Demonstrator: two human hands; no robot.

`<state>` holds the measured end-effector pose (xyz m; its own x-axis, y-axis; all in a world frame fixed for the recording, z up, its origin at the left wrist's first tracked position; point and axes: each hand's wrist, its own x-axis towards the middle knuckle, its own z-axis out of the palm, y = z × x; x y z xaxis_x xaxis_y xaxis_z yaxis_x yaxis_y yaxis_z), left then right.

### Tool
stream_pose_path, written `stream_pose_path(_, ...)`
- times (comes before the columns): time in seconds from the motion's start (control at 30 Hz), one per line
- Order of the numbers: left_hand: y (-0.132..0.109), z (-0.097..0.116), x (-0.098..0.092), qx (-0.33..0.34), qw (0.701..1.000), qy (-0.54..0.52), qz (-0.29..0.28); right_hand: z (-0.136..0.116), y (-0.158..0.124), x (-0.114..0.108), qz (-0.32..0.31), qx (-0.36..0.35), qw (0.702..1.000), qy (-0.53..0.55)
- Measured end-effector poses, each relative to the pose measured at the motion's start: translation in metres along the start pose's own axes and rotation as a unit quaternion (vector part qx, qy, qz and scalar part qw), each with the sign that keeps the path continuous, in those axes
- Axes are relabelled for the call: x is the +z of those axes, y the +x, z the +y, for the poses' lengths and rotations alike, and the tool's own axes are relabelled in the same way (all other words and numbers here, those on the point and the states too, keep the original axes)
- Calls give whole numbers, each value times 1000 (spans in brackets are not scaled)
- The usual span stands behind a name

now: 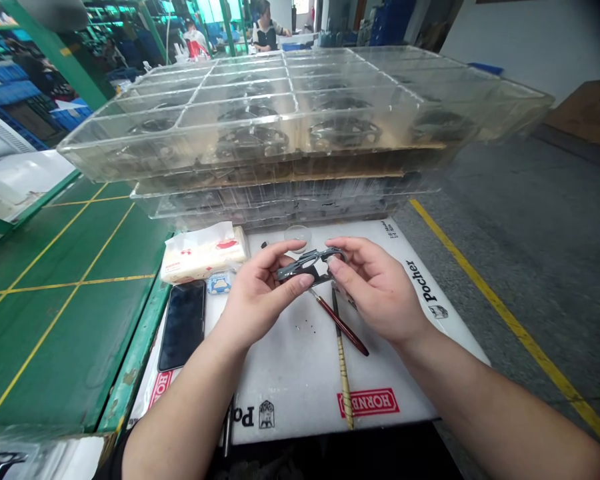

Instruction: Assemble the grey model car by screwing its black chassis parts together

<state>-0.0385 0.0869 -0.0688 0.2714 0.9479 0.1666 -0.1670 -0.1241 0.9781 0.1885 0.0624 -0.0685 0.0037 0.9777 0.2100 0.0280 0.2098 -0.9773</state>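
**Work area, one lot.** Green work table [65,287], left of the frame, ruled with yellow lines. Stacked clear plastic compartment trays [260,127], upper centre, with dark round parts inside; the top tray appears to overhang the stack. White cutting mat [300,393], lower centre, with red and black print. Smartphone [183,325], dark-screened, at the mat's left edge. Tissue pack [205,255], upper left of the mat. Red-handled brush [340,323] crossing a wooden-handled tool [343,377], below the hands. Dark metal bracket [310,263], centre, raised above the mat, gripped at both ends by the fingers and thumbs of the left hand [260,293] and right hand [380,287]. Loose dark specks [303,327] on the mat.

**Risks:** a fingertip slip could drop the bracket onto the crossed tools; a knock could shift the top tray.
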Motion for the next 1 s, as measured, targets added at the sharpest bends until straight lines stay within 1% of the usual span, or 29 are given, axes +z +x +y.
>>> stream_pose_path(0.1,0,2,-1,18,999,39,4,-1,0,0,8,-4,1000,-7)
stream_pose_path(0.17,0,3,-1,17,998,61,6,-2,0,0,9,-4,1000,-10)
stream_pose_path(0.23,0,3,-1,13,998,62,11,-2,-1,0,10,-1,1000,-14)
stream_pose_path(0.3,0,2,-1,0,999,40,16,-2,-1,0,14,1,1000,-15)
stream_pose_path(0.37,0,0,-1,-27,1000,6,10,-2,-1,0,19,3,1000,-17)
stream_pose_path(0.47,2,-3,-1,-75,996,-40,-21,-1,-1,0,19,0,1000,-22)
stream_pose_path(0.53,2,-6,-1,-89,994,-59,-36,0,-1,-1,17,-5,1000,-25)
stream_pose_path(0.7,3,-9,1,-57,995,-86,-17,-1,-1,0,18,-11,999,-25)
stream_pose_path(0.87,0,-7,1,-25,998,-57,-24,-1,-1,-2,32,-4,999,-25)
stream_pose_path(0.93,-1,-5,2,-35,998,-53,-22,0,0,-2,30,-4,999,-41)
stream_pose_path(1.0,-1,-4,2,-69,996,-60,-4,1,0,-2,15,-6,998,-60)
